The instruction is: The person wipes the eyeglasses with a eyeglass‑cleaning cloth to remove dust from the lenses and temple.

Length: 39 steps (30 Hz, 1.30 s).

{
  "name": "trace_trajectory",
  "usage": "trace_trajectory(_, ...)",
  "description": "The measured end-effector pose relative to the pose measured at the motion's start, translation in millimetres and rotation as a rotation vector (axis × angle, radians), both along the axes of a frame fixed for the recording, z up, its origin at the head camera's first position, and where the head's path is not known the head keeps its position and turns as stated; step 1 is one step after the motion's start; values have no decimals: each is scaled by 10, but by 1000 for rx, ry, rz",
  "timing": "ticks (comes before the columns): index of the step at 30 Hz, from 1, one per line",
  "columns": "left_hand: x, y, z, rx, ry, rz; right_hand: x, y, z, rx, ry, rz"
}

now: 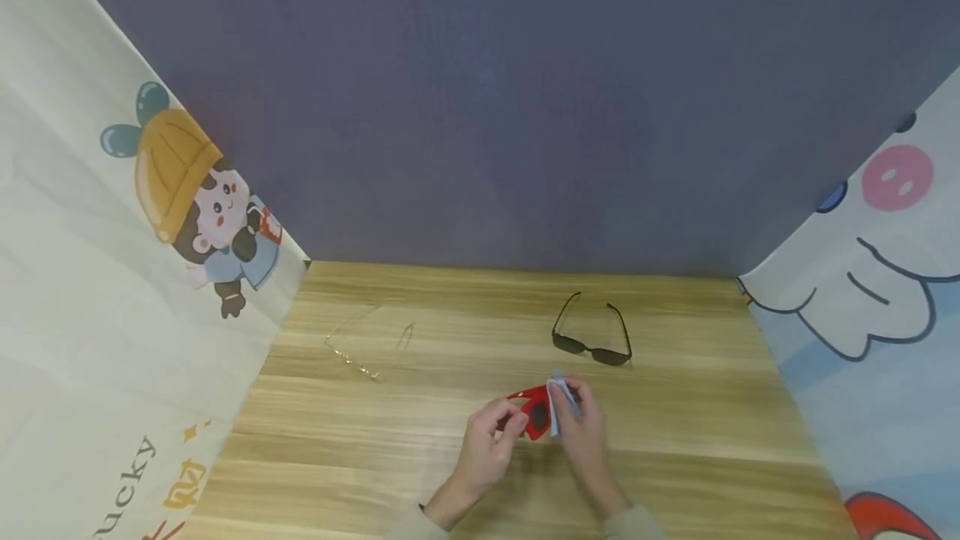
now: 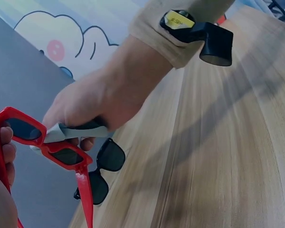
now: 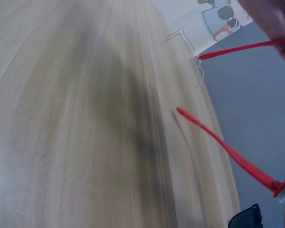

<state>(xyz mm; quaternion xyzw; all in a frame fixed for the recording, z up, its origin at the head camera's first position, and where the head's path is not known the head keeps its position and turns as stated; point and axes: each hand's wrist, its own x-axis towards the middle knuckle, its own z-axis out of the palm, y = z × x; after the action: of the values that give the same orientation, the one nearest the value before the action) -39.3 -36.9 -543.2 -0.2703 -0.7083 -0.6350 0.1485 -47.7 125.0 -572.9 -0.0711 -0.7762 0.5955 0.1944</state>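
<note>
Over the front half of the table, my left hand grips one end of a pair of red sunglasses. My right hand pinches a light blue cloth around the other part of the frame. In the left wrist view the cloth lies by the bridge between the two dark lenses, and the red temple hangs down unfolded. The right wrist view shows both red temples sticking out, one of them over the tabletop; most of my right hand is out of that frame.
Black sunglasses lie with temples unfolded behind my hands. Farther left rest thin wire-rimmed glasses. The wooden table ends at a dark grey panel, with printed cloth sheets at both sides.
</note>
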Motion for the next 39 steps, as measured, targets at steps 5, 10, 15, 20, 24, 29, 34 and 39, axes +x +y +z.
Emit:
trace_trajectory(5, 10, -3, -5, -2, 3, 8, 0, -21, 6, -23, -10, 14)
trace_trajectory(10, 26, -15, 2, -2, -20, 7, -27, 30, -147, -36, -85, 21)
trace_trajectory(15, 31, -24, -15, 3, -27, 4, -48, 99, -308, -16, -173, 7)
trace_trajectory(20, 35, -25, -15, 9, -32, 3, -34, 102, -299, 14, -183, -2)
trace_trajectory(24, 27, -26, 1, 13, -25, 5, -10, 35, -179, 23, -103, 1)
trace_trajectory(29, 21, -35, 28, 11, -23, 0, 10, -54, -32, 37, 15, 28)
trace_trajectory(34, 29, -45, 25, 2, -56, 1, 19, -70, -15, 8, -2, 44)
trace_trajectory(39, 36, -45, -3, 2, -71, 6, 4, -14, -132, 11, -56, 43)
